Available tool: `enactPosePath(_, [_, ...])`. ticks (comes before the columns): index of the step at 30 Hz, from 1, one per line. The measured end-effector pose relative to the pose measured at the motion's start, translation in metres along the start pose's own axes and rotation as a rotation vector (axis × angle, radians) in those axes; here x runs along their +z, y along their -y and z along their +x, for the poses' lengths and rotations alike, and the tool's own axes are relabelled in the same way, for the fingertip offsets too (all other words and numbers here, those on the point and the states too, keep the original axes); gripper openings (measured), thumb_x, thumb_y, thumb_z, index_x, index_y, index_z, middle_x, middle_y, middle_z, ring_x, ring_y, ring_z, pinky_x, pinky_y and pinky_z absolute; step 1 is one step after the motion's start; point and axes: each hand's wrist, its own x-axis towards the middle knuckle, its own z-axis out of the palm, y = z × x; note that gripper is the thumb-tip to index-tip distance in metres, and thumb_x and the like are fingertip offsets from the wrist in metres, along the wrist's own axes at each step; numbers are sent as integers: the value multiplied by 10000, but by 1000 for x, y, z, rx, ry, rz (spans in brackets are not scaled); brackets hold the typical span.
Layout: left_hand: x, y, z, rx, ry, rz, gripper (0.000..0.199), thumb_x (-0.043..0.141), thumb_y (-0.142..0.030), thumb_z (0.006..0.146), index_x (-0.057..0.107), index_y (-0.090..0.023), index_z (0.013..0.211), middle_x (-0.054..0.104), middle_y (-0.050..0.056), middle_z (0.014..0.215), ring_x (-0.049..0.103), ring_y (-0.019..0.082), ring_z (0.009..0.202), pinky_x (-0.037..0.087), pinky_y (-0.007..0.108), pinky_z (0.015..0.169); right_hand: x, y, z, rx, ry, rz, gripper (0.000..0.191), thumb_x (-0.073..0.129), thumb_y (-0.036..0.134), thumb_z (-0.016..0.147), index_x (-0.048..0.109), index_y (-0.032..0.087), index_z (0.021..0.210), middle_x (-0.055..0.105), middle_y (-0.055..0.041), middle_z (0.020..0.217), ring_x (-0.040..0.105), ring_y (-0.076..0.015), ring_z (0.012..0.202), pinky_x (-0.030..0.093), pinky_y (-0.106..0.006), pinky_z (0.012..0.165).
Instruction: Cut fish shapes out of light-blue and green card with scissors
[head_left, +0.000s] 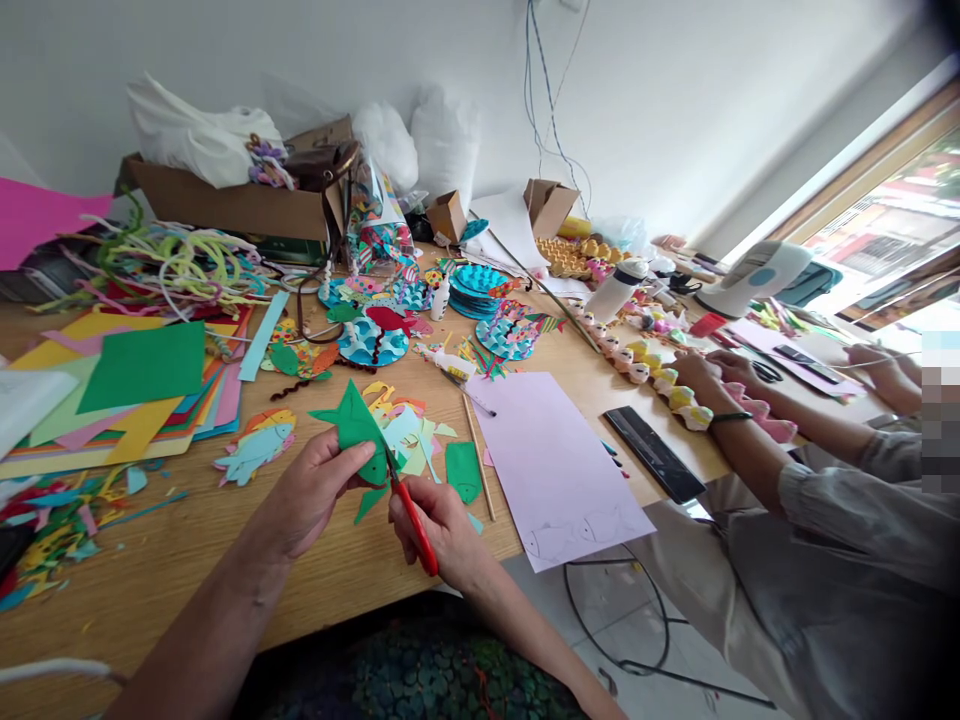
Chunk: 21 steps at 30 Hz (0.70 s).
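Note:
Between thumb and fingers, my left hand (319,490) pinches a piece of green paper (354,418) with a fish drawn on it. My right hand (442,525) grips red-handled scissors (416,530), whose blades meet the right edge of the green paper. Below and behind the hands lie paper scraps (409,440) in white, yellow and green. A second green piece with a drawn fish (463,472) rests to the right, beside a thin wooden stick (480,455). Cut-out paper fish (259,448) in blue and yellow lie left of my left hand.
A lilac sheet (559,460) with pencilled fish overhangs the table's front edge. Coloured paper (142,365) is stacked left, below pipe cleaners (180,260). Decorated blue discs (373,340) and a glue bottle (450,362) stand beyond. A co-worker's hands (697,380) handle painted egg-carton strips at right.

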Motion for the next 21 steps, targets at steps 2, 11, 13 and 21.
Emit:
enactPosePath(2, [-1, 0, 0, -13, 0, 2, 174, 759, -313, 608, 666, -167, 619, 664, -12, 584, 571, 133, 586, 495, 250, 613, 0, 2, -1, 4, 2, -3, 406, 549, 506, 830, 414, 197, 604, 381, 72, 471, 346, -62, 403, 293, -186, 389])
enactPosePath(11, [-5, 0, 0, -43, 34, -2, 177, 763, -316, 607, 660, -173, 602, 653, -18, 580, 555, 128, 576, 482, 252, 614, -2, -2, -1, -20, -29, -97, 401, 530, 484, 839, 402, 194, 593, 357, 58, 518, 315, -72, 478, 258, -202, 437])
enactPosePath(13, [-5, 0, 0, -46, 37, 1, 177, 764, -319, 607, 664, -174, 613, 662, -13, 586, 563, 136, 582, 488, 262, 622, -3, -3, -1, -13, -28, -105, 401, 537, 490, 836, 408, 193, 600, 354, 59, 519, 312, -72, 478, 259, -199, 436])
enactPosePath(21, [-2, 1, -1, 9, -27, 6, 180, 750, -327, 628, 664, -179, 684, 660, -22, 605, 575, 145, 586, 490, 276, 614, -2, -3, -1, 6, -18, -71, 394, 541, 494, 842, 427, 193, 616, 374, 68, 479, 332, -64, 426, 292, -184, 400])
